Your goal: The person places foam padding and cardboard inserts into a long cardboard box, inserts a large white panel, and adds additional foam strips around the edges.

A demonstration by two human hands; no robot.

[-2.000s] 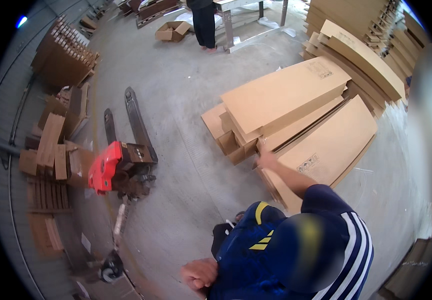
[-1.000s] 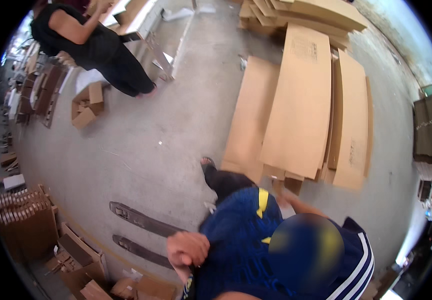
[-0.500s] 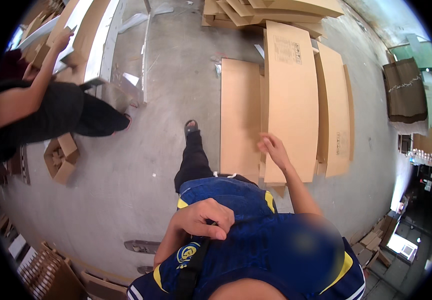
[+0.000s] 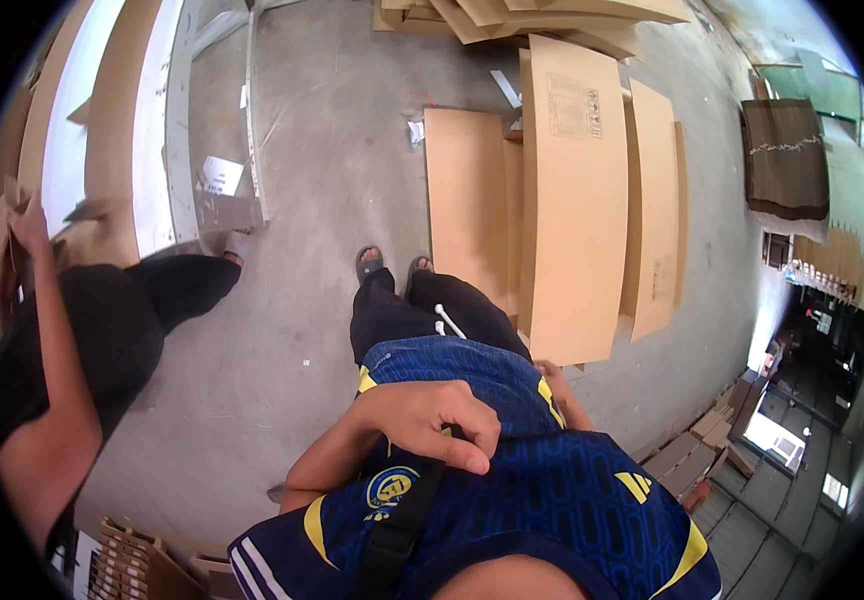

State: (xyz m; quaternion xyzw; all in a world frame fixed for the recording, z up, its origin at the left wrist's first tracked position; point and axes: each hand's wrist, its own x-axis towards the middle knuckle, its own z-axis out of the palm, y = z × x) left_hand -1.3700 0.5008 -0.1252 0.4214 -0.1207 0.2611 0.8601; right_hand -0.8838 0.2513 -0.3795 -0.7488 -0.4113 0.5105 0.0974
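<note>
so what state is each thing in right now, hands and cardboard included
left hand: curled shut on the black strap
right hand: low beside the shirt, grip unclear
large printed cardboard: flat, raised above the plain sheet
plain sheet: flat, left of it
white drawstring: untied ends showing
sandals: worn

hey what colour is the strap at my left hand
The strap is black; the head view shows it best.
</note>
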